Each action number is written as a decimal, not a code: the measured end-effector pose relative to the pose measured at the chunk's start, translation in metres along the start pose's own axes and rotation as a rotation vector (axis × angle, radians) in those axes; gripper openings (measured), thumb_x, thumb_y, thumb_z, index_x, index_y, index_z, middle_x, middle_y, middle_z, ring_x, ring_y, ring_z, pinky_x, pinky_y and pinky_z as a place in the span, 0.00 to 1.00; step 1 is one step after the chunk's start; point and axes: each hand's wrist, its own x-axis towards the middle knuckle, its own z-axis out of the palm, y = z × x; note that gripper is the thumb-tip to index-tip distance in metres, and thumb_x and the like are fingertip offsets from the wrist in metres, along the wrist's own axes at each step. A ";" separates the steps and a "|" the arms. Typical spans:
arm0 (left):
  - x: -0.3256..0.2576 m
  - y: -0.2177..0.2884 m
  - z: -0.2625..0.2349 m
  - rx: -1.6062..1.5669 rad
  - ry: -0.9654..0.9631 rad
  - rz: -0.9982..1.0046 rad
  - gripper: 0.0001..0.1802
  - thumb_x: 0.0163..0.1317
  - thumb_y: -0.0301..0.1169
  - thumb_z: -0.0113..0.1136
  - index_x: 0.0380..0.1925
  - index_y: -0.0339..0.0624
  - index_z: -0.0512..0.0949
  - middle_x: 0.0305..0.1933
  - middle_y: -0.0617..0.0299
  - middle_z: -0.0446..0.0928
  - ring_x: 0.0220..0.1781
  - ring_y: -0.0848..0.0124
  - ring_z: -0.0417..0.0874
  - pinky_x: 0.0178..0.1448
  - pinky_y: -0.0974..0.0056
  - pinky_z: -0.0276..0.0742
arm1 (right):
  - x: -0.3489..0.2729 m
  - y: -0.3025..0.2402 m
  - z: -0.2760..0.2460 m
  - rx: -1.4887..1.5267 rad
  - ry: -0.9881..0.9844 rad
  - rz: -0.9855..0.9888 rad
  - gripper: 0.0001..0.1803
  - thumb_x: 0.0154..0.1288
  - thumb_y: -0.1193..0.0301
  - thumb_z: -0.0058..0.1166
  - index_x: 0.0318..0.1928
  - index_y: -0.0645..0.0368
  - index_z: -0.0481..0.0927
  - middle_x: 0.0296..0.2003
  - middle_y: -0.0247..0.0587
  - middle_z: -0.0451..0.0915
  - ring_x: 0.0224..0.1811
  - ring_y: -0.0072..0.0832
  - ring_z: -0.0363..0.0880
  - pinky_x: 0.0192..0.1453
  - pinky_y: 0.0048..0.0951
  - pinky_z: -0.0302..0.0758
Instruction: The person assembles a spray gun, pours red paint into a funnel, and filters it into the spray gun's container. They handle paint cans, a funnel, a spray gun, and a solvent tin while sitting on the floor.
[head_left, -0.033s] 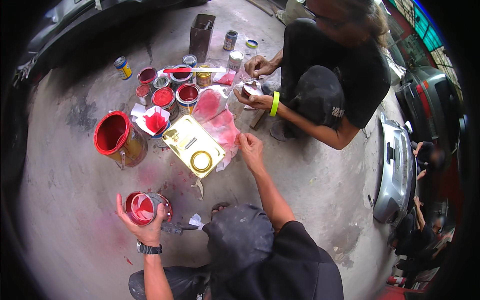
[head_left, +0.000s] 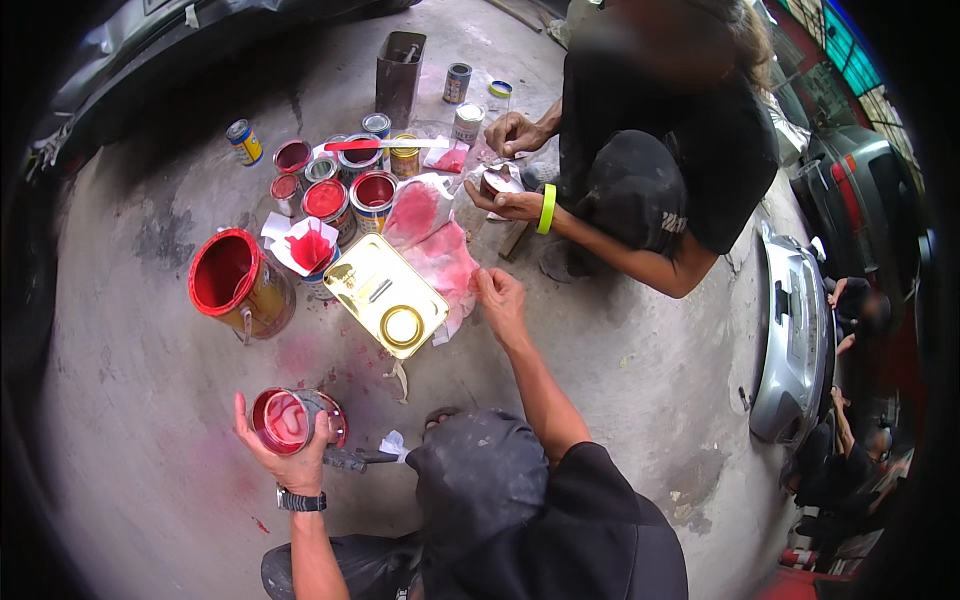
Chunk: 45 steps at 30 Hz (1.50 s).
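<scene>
My left hand (head_left: pixel 282 462) is wrapped round an open paint can (head_left: pixel 285 418), with pinkish-red liquid inside. Close beside that can are a red-smeared round part and a dark handle-like piece (head_left: pixel 350 459), whose kind I cannot make out. My right hand (head_left: pixel 503 302) reaches forward and pinches the edge of a white cloth (head_left: pixel 440 252) stained red. A shiny gold rectangular tin (head_left: pixel 387 297) with a round opening stands to the left of that hand, against the cloth.
Several open paint cans (head_left: pixel 373 190) cluster ahead, a red-and-white stirring stick (head_left: pixel 385 145) across them. A large red-rimmed bucket (head_left: pixel 240 280) stands left. Opposite, a co-worker (head_left: pixel 660 150) crouches, holding a small cup (head_left: pixel 500 182). A silver car bumper (head_left: pixel 792 335) lies at right.
</scene>
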 end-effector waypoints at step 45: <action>0.002 0.000 0.008 0.032 0.007 -0.014 0.59 0.39 0.36 0.82 0.71 0.36 0.58 0.74 0.49 0.61 0.74 0.53 0.65 0.75 0.50 0.65 | -0.002 -0.003 0.017 0.110 -0.084 -0.043 0.17 0.76 0.63 0.54 0.41 0.68 0.83 0.33 0.36 0.83 0.36 0.21 0.81 0.42 0.24 0.78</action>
